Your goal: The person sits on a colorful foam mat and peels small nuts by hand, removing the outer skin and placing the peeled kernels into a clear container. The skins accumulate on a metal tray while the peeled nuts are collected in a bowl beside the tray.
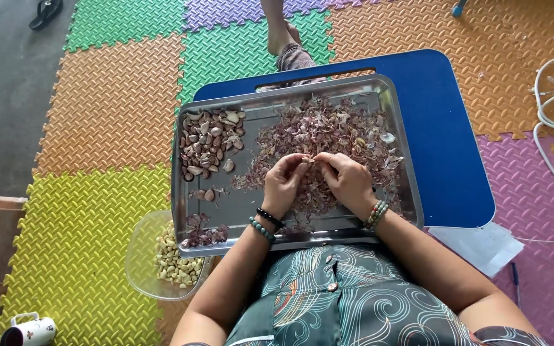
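Pinching a garlic clove (311, 159) crosswise between left hand (283, 179) and right hand (347, 179).

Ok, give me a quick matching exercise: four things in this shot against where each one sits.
Things:
1. unpeeled cloves
2. skins
3. peeled cloves
4. mug

Places:
A. clear bowl under the tray's near left corner
B. tray, far left
C. yellow mat, bottom left of view
D. tray, middle, around the hands

Pairs: 1-B, 2-D, 3-A, 4-C
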